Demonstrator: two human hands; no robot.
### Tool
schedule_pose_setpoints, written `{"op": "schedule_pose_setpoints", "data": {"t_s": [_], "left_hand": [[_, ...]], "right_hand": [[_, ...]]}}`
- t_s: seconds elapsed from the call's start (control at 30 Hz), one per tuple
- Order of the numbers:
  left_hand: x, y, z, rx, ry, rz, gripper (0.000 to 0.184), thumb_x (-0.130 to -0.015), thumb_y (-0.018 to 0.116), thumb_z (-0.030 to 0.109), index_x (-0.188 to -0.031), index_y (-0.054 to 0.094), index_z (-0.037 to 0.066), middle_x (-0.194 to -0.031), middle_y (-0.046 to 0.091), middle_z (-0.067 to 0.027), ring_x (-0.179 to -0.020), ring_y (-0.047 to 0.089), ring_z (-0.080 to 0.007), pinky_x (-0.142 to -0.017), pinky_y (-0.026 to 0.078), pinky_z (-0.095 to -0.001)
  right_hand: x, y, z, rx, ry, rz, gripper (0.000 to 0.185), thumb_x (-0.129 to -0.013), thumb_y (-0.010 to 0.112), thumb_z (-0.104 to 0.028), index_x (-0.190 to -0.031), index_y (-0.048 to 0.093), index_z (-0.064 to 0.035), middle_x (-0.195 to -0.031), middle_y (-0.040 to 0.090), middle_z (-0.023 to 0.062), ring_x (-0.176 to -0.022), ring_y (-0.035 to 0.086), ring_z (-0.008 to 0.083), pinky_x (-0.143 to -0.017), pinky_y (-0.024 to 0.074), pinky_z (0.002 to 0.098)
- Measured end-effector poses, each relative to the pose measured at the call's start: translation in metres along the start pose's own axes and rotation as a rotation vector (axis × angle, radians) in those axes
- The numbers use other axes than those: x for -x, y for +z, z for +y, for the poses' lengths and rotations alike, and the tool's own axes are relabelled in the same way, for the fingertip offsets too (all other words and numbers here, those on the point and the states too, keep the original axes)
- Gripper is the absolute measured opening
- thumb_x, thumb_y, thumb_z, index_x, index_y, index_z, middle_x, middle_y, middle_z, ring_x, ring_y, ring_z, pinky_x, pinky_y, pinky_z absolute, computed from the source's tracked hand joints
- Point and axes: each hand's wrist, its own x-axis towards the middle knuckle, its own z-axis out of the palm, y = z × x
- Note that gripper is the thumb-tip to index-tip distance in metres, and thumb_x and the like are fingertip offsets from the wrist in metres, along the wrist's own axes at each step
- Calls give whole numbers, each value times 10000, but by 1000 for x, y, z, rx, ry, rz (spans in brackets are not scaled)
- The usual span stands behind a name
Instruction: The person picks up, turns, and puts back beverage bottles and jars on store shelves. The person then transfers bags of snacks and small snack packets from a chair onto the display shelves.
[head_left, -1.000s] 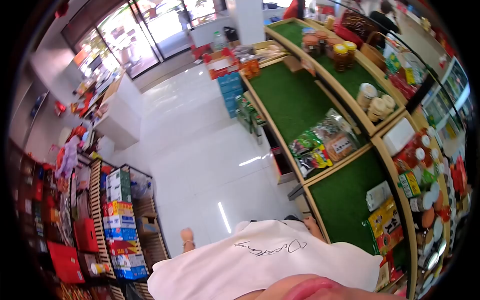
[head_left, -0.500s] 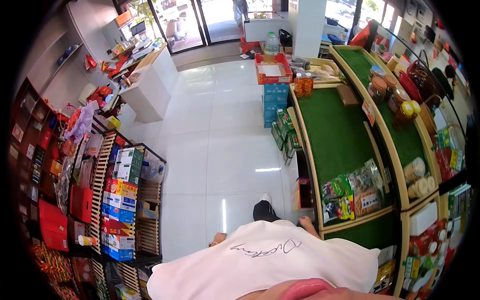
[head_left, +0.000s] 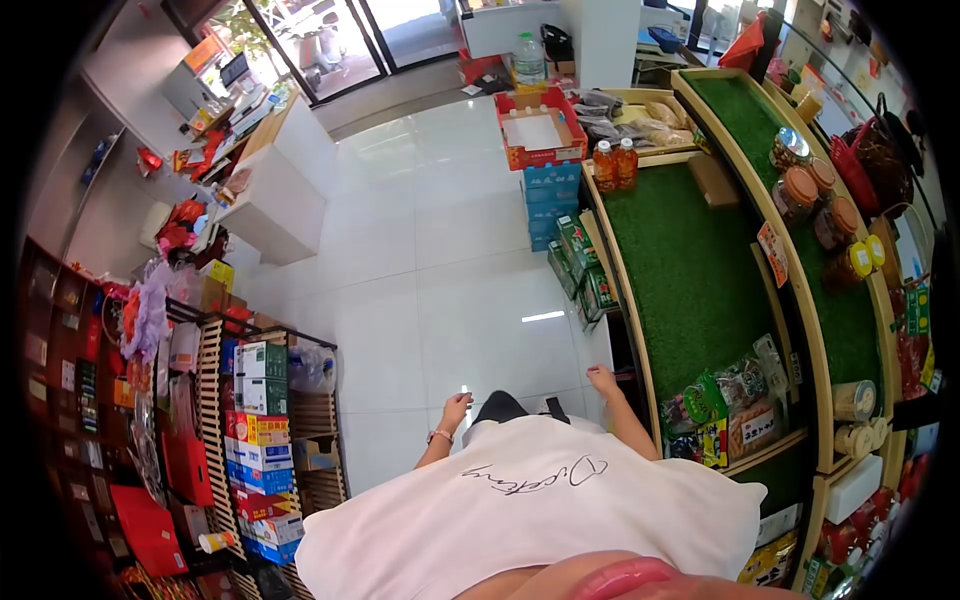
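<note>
My left hand (head_left: 457, 408) hangs in front of my body over the tiled floor (head_left: 400, 300), a bracelet on its wrist. Its fingers look loosely curled, and nothing shows in them. To the right, my right hand (head_left: 603, 379) is beside the green-lined display shelf (head_left: 680, 270), near its lower side, apart from the goods. What its fingers do is too small to make out. Nearest to it on the shelf are packaged snacks (head_left: 695, 404). My white shirt (head_left: 540, 500) fills the bottom of the view.
Stacked boxes (head_left: 262, 430) stand on a slatted rack at the left. A white counter (head_left: 275, 200) is at the upper left. Blue cartons (head_left: 552, 205) under a red tray (head_left: 540, 130) and green boxes (head_left: 580, 255) line the shelf's side. Glass doors (head_left: 320, 40) are at the back.
The blue cartons and the shelf's far end are now nearer. Both hands have risen farther into view, with more of the forearms showing. The view has turned slightly.
</note>
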Motion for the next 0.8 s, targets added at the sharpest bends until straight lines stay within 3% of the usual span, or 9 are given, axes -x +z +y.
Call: {"op": "schedule_pose_setpoints", "data": {"t_s": [0.1, 0.13, 0.3, 0.4, 0.53, 0.63, 0.73, 0.77, 0.8], "left_hand": [[-57, -8, -33, -407, 81, -105, 372, -821, 532, 290, -1055, 593, 7, -859, 638, -89, -770, 579, -163, -689, 456, -288], [-60, -10, -34, -431, 89, -80, 400, -801, 522, 351, -913, 625, -18, -891, 623, -223, -902, 591, -355, -775, 450, -388], [-139, -54, -60, -757, 215, -264, 394, -800, 500, 341, -859, 628, -27, -863, 624, -224, -853, 600, -357, -725, 458, -405], [-202, -80, -30, -796, 245, -296, 396, -800, 494, 340, -842, 626, -30, -862, 622, -227, -837, 599, -363, -709, 458, -410], [-297, -106, 30, -729, 387, -256, 399, -801, 486, 339, -819, 624, -35, -861, 619, -231, -815, 598, -372, -689, 459, -416], [-347, -101, 107, -353, 179, -168, 357, -809, 511, 312, -917, 624, -8, -849, 645, -163, -691, 610, -267, -575, 463, -345], [-376, -95, 176, -106, -35, -189, 323, -845, 502, 303, -1043, 584, 61, -906, 633, -64, -733, 572, -135, -595, 444, -264], [-387, -92, 194, -172, -47, -202, 322, -843, 506, 286, -1036, 587, 42, -893, 635, -78, -732, 579, -144, -598, 450, -264], [-396, -89, 209, -239, -60, -216, 320, -841, 509, 269, -1028, 590, 23, -880, 638, -92, -732, 586, -153, -601, 457, -265]], "right_hand": [[-15, 25, 11, -63, 64, -140, 306, -762, 590, -281, -966, 599, -54, -806, 619, 68, -733, 571, 198, -646, 466, 324], [-13, 29, 14, -34, 136, -205, 312, -766, 592, -288, -973, 596, -54, -804, 614, 63, -730, 563, 186, -632, 464, 320], [0, -8, -34, 33, 636, -326, 365, -720, 606, -298, -987, 595, -50, -910, 636, 119, -795, 604, 240, -685, 484, 379], [-36, 0, -5, 74, 451, 93, 319, -740, 585, -280, -971, 601, -60, -860, 634, 97, -697, 605, 227, -603, 491, 388], [-76, -9, -75, -148, 628, 69, 312, -736, 552, -257, -965, 604, -51, -775, 630, 124, -624, 598, 228, -544, 488, 361], [-132, -11, -110, 20, 560, -163, 322, -742, 540, -274, -935, 607, -25, -774, 625, 132, -635, 597, 223, -552, 482, 359], [-200, 9, -151, -1, 267, 7, 352, -726, 543, -277, -903, 594, 23, -822, 625, 188, -789, 605, 298, -694, 473, 392], [-217, 17, -171, -178, 85, 210, 223, -720, 582, -235, -815, 618, -37, -638, 581, 76, -537, 547, 177, -458, 426, 321], [-236, 18, -186, -80, -8, 302, 248, -739, 592, -241, -862, 616, -27, -712, 605, 74, -647, 572, 167, -571, 455, 302]]}}
